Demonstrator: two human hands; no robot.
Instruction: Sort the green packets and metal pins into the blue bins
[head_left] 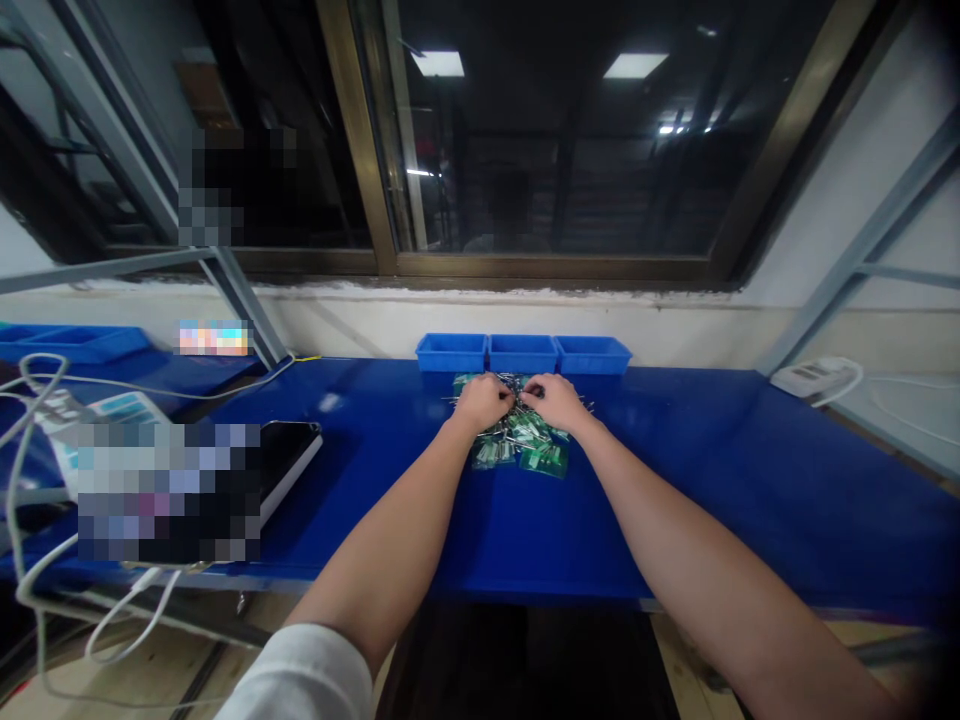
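The fingers point(505, 399) of your left hand point(481, 402) and right hand point(556, 402) are bent, but I can't tell what they pinch. Under them, flat, shiny green pieces point(545, 461) and thin metal sticks point(511, 438) lie messily on the smooth blue table point(375, 490). Just behind, three blue bins point(523, 354) stand in a row, their insides hard to see.

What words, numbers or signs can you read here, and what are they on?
No text can be read.
White corded device at right: grey label marks, too small and blurred.
White-and-teal sheet at left: coloured patches, too blurred to read, partly pixelated.
Green pieces by the hands: pale marks, too small to tell if they are writing.
Three blue bins by the wall: no writing shows.
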